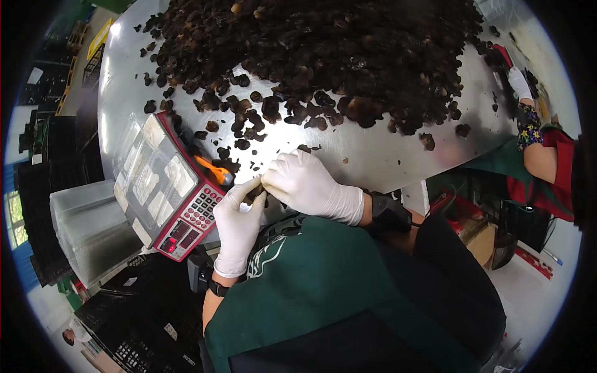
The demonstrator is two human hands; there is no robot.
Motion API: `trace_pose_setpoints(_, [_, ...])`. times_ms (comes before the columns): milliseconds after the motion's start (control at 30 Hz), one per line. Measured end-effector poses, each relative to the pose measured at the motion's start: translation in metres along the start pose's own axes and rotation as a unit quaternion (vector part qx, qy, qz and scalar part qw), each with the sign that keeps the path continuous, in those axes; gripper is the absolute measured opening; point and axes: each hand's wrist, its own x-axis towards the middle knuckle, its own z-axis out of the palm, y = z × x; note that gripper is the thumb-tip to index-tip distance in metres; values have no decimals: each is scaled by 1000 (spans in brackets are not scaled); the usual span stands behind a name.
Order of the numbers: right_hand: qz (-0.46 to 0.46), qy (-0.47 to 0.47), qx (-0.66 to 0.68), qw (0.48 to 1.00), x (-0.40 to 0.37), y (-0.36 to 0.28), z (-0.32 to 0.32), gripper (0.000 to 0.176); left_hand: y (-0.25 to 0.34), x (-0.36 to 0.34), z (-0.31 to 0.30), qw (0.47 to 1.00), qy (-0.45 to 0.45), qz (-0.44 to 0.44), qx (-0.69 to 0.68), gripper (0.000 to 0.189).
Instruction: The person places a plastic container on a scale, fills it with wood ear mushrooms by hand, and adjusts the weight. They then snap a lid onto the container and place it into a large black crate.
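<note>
My left hand (237, 230), in a white glove, pinches a dark brown wood ear mushroom piece (255, 195) close to the table's near edge. My right hand (305, 181), gloved too, meets it from the other side, its fingertips closed at the same piece. Both sets of fingers cover much of the mushroom. Just beyond them, loose mushroom pieces (247, 124) and small scraps lie on the shiny metal table (367, 155). An orange-handled tool (213, 168) rests beside the red scale, close to my left hand.
A large heap of dark mushrooms (329, 50) covers the table's far side. Left stands a red weighing scale (198, 208) bearing a transparent plastic container (152, 177). Stacked transparent trays (90, 227) and black crates (134, 320) flank it. Another person's gloved hand (519, 84) is at the right edge.
</note>
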Motion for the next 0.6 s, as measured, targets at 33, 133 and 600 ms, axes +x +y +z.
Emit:
trace_pose_setpoints(33, [1,-18,-8,1000,-1,-1,3,13,-5,0,0,1000,-7,-9,-14,33])
trace_pose_setpoints(133, [228,-84,291,925,10,-6,-15,8,-20,-1,-6,991,-39,-60,-117,34])
trace_pose_setpoints(600, [279,45,-143,949,-3,74,-20,42,-42,16,-34,801,-222,-200,-518,40])
